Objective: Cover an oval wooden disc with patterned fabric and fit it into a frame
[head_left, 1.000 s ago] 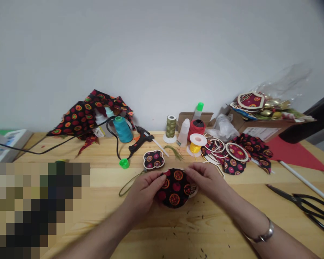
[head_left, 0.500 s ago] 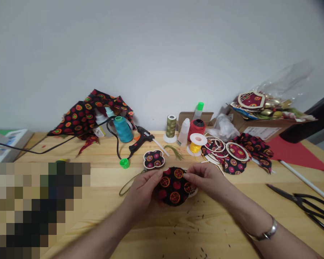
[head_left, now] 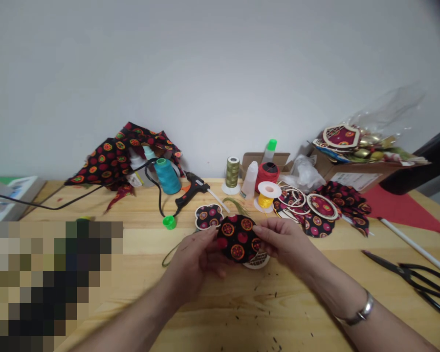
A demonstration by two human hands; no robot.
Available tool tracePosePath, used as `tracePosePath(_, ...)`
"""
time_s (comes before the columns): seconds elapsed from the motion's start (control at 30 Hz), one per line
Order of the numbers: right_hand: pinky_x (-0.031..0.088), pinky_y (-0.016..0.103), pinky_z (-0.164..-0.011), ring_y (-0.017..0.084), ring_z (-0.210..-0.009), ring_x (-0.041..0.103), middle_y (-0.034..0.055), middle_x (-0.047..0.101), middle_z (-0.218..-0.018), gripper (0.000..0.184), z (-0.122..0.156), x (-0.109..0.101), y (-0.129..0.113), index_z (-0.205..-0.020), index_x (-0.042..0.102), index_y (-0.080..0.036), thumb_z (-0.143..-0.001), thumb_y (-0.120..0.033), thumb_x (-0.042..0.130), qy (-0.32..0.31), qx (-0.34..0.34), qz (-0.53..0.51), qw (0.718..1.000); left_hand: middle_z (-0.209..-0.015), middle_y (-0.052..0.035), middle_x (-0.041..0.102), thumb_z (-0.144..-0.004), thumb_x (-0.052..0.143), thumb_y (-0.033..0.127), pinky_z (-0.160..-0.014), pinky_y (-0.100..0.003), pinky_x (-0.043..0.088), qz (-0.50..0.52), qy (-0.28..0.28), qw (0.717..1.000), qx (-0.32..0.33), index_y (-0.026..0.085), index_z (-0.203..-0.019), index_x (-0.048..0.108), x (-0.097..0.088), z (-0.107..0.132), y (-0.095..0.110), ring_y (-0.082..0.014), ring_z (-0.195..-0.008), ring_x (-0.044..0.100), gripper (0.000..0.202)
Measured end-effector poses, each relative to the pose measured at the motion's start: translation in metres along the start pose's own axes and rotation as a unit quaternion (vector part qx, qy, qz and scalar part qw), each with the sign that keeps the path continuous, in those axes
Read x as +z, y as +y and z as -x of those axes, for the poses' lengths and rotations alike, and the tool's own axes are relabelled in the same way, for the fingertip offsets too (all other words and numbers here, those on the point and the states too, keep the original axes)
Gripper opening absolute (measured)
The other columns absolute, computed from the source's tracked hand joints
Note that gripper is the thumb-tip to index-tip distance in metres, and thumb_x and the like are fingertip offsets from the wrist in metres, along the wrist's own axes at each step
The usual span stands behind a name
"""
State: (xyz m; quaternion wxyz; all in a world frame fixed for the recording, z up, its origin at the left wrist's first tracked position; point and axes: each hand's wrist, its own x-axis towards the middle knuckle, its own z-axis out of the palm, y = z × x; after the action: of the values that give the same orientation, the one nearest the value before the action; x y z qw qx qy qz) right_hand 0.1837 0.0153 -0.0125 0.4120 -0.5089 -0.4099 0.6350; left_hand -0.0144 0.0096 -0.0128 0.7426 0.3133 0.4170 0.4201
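A round piece of black fabric [head_left: 238, 239] with red and orange circles is held up between my two hands. My left hand [head_left: 194, 254] grips its left edge, the thumb near the top. On the right edge, the thumb and fingers of my right hand [head_left: 280, 237] pinch the cloth. Below and partly behind it, a pale wooden piece with a lattice [head_left: 257, 260] lies on the table. A flower-shaped wooden frame [head_left: 209, 216] filled with the same fabric sits just beyond my left hand, and a green cord loop [head_left: 167, 256] shows beside that hand.
Behind are a hot glue gun [head_left: 192, 189], a teal thread cone [head_left: 167, 176], a green thread spool [head_left: 232, 172] and a yellow spool [head_left: 267, 198]. Fabric pieces and wooden rings [head_left: 321, 206] lie to the right. Black scissors [head_left: 407, 274] rest near the right edge. A box [head_left: 355, 171] stands behind.
Both hands have raised the fabric circle slightly and shifted it a little to the right. More of the lattice piece shows beneath it. My left fingers have spread somewhat below the cloth.
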Motion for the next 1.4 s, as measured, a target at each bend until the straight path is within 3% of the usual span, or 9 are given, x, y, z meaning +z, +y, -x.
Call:
tracePosePath(0.2,0.023,0.021,-0.043,0.005,-0.044,0.039,-0.0039,0.053,-0.051,0.033,-0.002,0.001,0.001,-0.063,0.060,-0.015,-0.062,-0.045,0.075,0.011,-0.008,-0.021,1.000,-0.076,-0.0111,0.075,-0.073,0.069,0.025,-0.041,-0.017,0.047,-0.045,-0.049,0.998,-0.013,0.011,-0.084,0.069,0.002,0.003,0.002,-0.0196,-0.062,0.070,0.018)
tracePosePath(0.5,0.025,0.022,-0.040,0.007,-0.041,0.042,-0.0028,0.051,-0.047,0.044,-0.003,0.000,0.004,-0.059,0.057,-0.016,-0.075,-0.056,0.059,-0.005,-0.022,-0.010,1.000,-0.073,-0.0096,0.075,-0.072,0.068,0.022,-0.039,-0.016,0.045,-0.048,-0.042,0.998,-0.008,0.011,-0.080,0.069,0.002,-0.001,0.003,-0.0173,-0.055,0.069,0.013)
tracePosePath(0.73,0.028,0.021,-0.044,0.006,-0.045,0.041,-0.0045,0.053,-0.053,0.036,0.000,0.006,-0.002,-0.066,0.061,-0.015,-0.059,-0.047,0.076,0.011,0.002,-0.026,1.000,-0.070,-0.0090,0.074,-0.073,0.067,0.022,-0.039,-0.016,0.045,-0.041,-0.049,0.998,-0.019,0.011,-0.082,0.069,0.001,0.002,0.001,-0.0171,-0.055,0.069,0.014)
tracePosePath(0.87,0.025,0.021,-0.044,0.005,-0.044,0.039,-0.0054,0.051,-0.052,0.034,-0.001,0.003,0.002,-0.066,0.059,-0.015,-0.063,-0.046,0.073,-0.002,-0.002,-0.007,1.000,-0.068,-0.0055,0.071,-0.074,0.067,0.026,-0.039,-0.019,0.048,-0.030,-0.009,0.999,0.006,0.012,-0.079,0.068,0.001,0.002,0.001,-0.0161,-0.054,0.066,0.015)
tracePosePath(1.0,0.023,0.021,-0.042,0.006,-0.042,0.036,-0.0056,0.048,-0.048,0.033,-0.001,0.002,0.003,-0.063,0.057,-0.016,-0.066,-0.047,0.069,-0.017,0.002,0.049,0.999,-0.061,0.0008,0.063,-0.071,0.069,0.027,-0.038,-0.017,0.045,-0.054,0.042,0.997,0.042,0.013,-0.080,0.069,-0.002,0.000,0.001,-0.0089,-0.047,0.055,0.016)
tracePosePath(1.17,0.024,0.024,-0.043,0.008,-0.041,0.036,-0.0037,0.046,-0.046,0.039,0.001,0.000,-0.002,-0.057,0.055,-0.018,-0.077,-0.050,0.054,-0.017,-0.019,0.129,0.991,-0.053,0.0031,0.058,-0.068,0.070,0.026,-0.038,-0.016,0.038,-0.103,0.062,0.992,0.024,0.014,-0.076,0.067,-0.002,-0.001,0.002,-0.0067,-0.043,0.048,0.015)
tracePosePath(1.23,0.029,0.025,-0.046,0.010,-0.044,0.041,-0.0020,0.050,-0.048,0.038,0.000,-0.005,-0.004,-0.059,0.057,-0.018,-0.083,-0.046,0.047,0.033,-0.075,0.225,0.971,-0.052,0.0035,0.057,-0.066,0.069,0.025,-0.040,-0.016,0.036,-0.119,0.057,0.991,-0.001,0.014,-0.073,0.066,0.000,0.001,0.003,-0.0065,-0.043,0.047,0.013)
tracePosePath(1.33,0.037,0.028,-0.057,0.015,-0.058,0.051,0.0008,0.060,-0.062,0.023,0.000,-0.014,-0.006,-0.068,0.062,-0.019,-0.084,-0.031,0.050,0.096,-0.177,0.415,0.887,-0.052,0.0035,0.056,-0.062,0.068,0.024,-0.043,-0.016,0.032,-0.168,0.021,0.985,-0.045,0.013,-0.067,0.064,0.005,0.004,0.005,-0.0062,-0.044,0.046,0.013)
tracePosePath(1.4,0.040,0.030,-0.065,0.018,-0.070,0.055,0.0035,0.064,-0.076,0.012,0.000,-0.016,-0.006,-0.080,0.064,-0.020,-0.082,-0.026,0.053,0.091,-0.222,0.489,0.839,-0.051,0.0039,0.055,-0.059,0.067,0.024,-0.044,-0.017,0.030,-0.211,-0.010,0.975,-0.067,0.013,-0.066,0.064,0.007,0.006,0.005,-0.0067,-0.045,0.045,0.013)
